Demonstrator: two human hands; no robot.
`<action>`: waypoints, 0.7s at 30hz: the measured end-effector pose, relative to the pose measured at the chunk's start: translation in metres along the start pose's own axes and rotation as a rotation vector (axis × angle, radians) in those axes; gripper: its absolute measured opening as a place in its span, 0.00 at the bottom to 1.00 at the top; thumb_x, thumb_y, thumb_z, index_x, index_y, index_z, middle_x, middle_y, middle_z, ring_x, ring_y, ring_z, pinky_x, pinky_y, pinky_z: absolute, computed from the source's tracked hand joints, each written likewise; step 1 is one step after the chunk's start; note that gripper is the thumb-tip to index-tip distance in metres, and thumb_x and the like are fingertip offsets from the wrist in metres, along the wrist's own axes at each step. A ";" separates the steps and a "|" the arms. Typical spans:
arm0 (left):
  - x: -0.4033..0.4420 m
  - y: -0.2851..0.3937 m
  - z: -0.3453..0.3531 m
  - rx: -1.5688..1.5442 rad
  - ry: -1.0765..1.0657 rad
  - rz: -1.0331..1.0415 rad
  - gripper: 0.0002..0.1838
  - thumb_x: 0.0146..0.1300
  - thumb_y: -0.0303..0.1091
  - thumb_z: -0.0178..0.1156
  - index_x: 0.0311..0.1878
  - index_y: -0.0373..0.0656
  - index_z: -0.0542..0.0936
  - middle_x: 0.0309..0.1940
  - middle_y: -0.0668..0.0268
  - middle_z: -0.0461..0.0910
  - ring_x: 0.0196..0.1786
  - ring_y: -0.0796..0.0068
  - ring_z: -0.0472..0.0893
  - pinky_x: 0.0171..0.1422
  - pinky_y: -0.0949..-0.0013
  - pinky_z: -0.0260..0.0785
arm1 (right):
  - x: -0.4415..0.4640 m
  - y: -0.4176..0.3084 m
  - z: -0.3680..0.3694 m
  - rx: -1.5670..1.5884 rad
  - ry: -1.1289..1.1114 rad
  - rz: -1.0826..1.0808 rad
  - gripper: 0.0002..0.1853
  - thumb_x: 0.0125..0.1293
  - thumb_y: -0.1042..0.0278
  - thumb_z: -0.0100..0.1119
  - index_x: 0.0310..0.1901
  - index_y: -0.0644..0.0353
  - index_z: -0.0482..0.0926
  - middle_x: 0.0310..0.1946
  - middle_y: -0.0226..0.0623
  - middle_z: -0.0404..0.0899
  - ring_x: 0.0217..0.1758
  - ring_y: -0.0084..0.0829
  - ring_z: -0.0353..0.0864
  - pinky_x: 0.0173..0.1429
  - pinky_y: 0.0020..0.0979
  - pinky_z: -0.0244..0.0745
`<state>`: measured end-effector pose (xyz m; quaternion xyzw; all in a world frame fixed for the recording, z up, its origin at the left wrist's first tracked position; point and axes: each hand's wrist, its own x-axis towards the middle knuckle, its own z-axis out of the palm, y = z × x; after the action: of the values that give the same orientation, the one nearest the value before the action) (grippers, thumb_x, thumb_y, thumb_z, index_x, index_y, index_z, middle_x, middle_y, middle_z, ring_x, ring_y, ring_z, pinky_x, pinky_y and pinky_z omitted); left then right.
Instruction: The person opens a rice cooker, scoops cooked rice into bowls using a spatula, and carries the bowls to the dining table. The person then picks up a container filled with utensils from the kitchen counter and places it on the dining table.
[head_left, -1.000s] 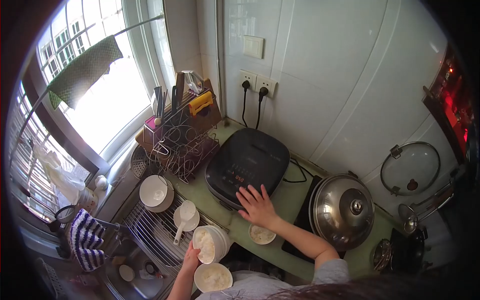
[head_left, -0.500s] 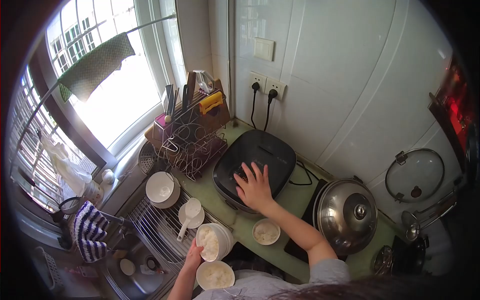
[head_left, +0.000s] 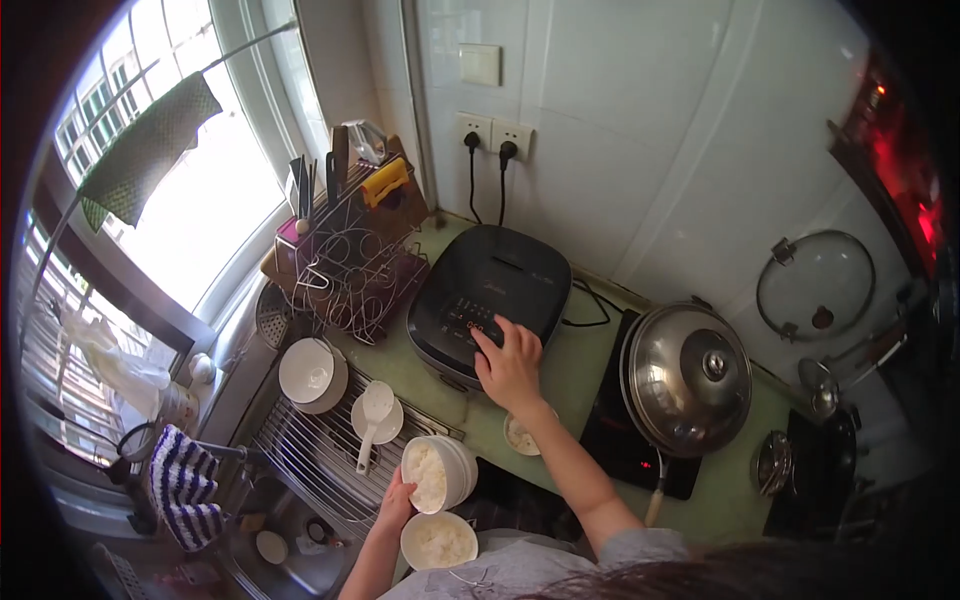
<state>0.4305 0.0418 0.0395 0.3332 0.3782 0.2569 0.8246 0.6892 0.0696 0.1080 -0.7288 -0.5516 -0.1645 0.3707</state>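
Observation:
My left hand point(head_left: 397, 505) is closed round the rim and side of a tilted white bowl of rice point(head_left: 428, 476), which looks nested with other bowls. Just below it, close to my body, is a second bowl of rice point(head_left: 440, 541); what supports it is hidden. My right hand point(head_left: 512, 368) is empty, fingers apart, with the fingertips at the lit control panel of a black rice cooker point(head_left: 530, 268). Whether they press it I cannot tell. Partly behind my right forearm, a third bowl of rice point(head_left: 518, 436) stands on the green counter point(head_left: 590, 390).
A lidded steel pan point(head_left: 685, 375) sits on a black hob point(head_left: 612, 420) at right. On the wire drainer point(head_left: 300, 430) are white bowls point(head_left: 308, 370) and a rice paddle point(head_left: 372, 425). The sink point(head_left: 265, 545) lies below left. A knife rack point(head_left: 345, 235) stands by the window.
The view has shifted. My right hand has gone from spread over the cooker lid to fingertips near its panel, where lit digits now show. My left hand still holds the bowl.

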 end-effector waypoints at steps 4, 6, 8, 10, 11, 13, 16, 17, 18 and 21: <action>-0.001 0.001 -0.021 0.039 -0.091 0.010 0.32 0.45 0.22 0.38 0.59 0.40 0.51 0.53 0.57 0.62 0.54 0.66 0.66 0.55 0.69 0.60 | -0.026 0.005 0.002 0.233 0.286 0.201 0.17 0.46 0.74 0.51 0.42 0.61 0.67 0.45 0.42 0.62 0.47 0.40 0.60 0.52 0.37 0.55; -0.007 0.003 -0.027 0.047 -0.100 -0.016 0.32 0.45 0.22 0.38 0.59 0.40 0.52 0.53 0.57 0.62 0.54 0.66 0.66 0.56 0.69 0.59 | -0.100 0.023 0.020 0.389 0.445 0.557 0.19 0.47 0.73 0.50 0.44 0.64 0.62 0.42 0.44 0.62 0.47 0.39 0.61 0.52 0.36 0.55; -0.007 -0.003 -0.040 0.068 -0.161 -0.037 0.31 0.45 0.22 0.38 0.59 0.40 0.52 0.53 0.57 0.62 0.54 0.66 0.66 0.56 0.69 0.59 | -0.175 0.025 0.020 0.322 0.319 1.023 0.22 0.47 0.71 0.52 0.45 0.66 0.61 0.40 0.43 0.62 0.48 0.37 0.61 0.53 0.34 0.55; -0.009 -0.010 -0.046 0.079 -0.213 -0.061 0.31 0.45 0.22 0.38 0.59 0.40 0.52 0.53 0.57 0.62 0.54 0.66 0.66 0.56 0.69 0.59 | -0.246 0.053 0.052 0.351 0.130 1.343 0.23 0.51 0.68 0.47 0.49 0.59 0.56 0.44 0.40 0.59 0.47 0.35 0.64 0.45 0.31 0.63; -0.012 -0.013 -0.046 0.085 -0.216 -0.093 0.31 0.45 0.22 0.38 0.59 0.40 0.53 0.52 0.57 0.62 0.54 0.66 0.65 0.56 0.69 0.59 | -0.244 0.049 0.043 0.717 0.128 1.506 0.23 0.52 0.68 0.46 0.51 0.56 0.54 0.45 0.40 0.60 0.45 0.36 0.66 0.42 0.32 0.65; -0.020 -0.015 -0.039 0.096 -0.245 -0.135 0.31 0.45 0.23 0.38 0.59 0.40 0.53 0.52 0.57 0.62 0.54 0.66 0.65 0.55 0.69 0.59 | -0.232 0.050 0.041 1.216 0.144 1.607 0.25 0.52 0.70 0.43 0.53 0.48 0.50 0.46 0.41 0.60 0.42 0.38 0.70 0.38 0.34 0.69; -0.028 -0.018 -0.027 0.174 -0.269 -0.211 0.30 0.46 0.24 0.38 0.59 0.40 0.53 0.52 0.57 0.62 0.54 0.67 0.65 0.55 0.70 0.58 | -0.238 0.068 0.064 1.450 0.165 1.467 0.26 0.52 0.74 0.40 0.54 0.43 0.50 0.48 0.40 0.60 0.45 0.40 0.70 0.40 0.38 0.72; -0.030 -0.023 -0.028 0.254 -0.291 -0.187 0.30 0.46 0.24 0.38 0.58 0.40 0.53 0.51 0.57 0.63 0.53 0.67 0.66 0.55 0.70 0.59 | -0.240 0.070 0.067 1.454 0.206 1.459 0.26 0.52 0.74 0.40 0.54 0.43 0.50 0.48 0.40 0.60 0.45 0.40 0.70 0.40 0.38 0.72; -0.030 -0.026 -0.026 0.336 -0.312 -0.164 0.30 0.46 0.24 0.38 0.58 0.40 0.54 0.51 0.58 0.63 0.53 0.67 0.66 0.54 0.70 0.60 | -0.241 0.067 0.066 1.418 0.164 1.424 0.28 0.51 0.75 0.40 0.54 0.43 0.49 0.49 0.40 0.60 0.46 0.39 0.69 0.40 0.37 0.73; -0.048 -0.018 0.014 0.389 -0.326 -0.228 0.29 0.47 0.25 0.38 0.58 0.38 0.54 0.50 0.58 0.64 0.51 0.68 0.67 0.53 0.71 0.61 | -0.266 0.052 0.039 1.372 0.111 1.383 0.30 0.51 0.78 0.39 0.56 0.42 0.47 0.51 0.38 0.58 0.49 0.37 0.68 0.41 0.37 0.73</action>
<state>0.4173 -0.0068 0.0549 0.4777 0.3179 0.0279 0.8185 0.6412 -0.0893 -0.1097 -0.5089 0.0403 0.4120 0.7548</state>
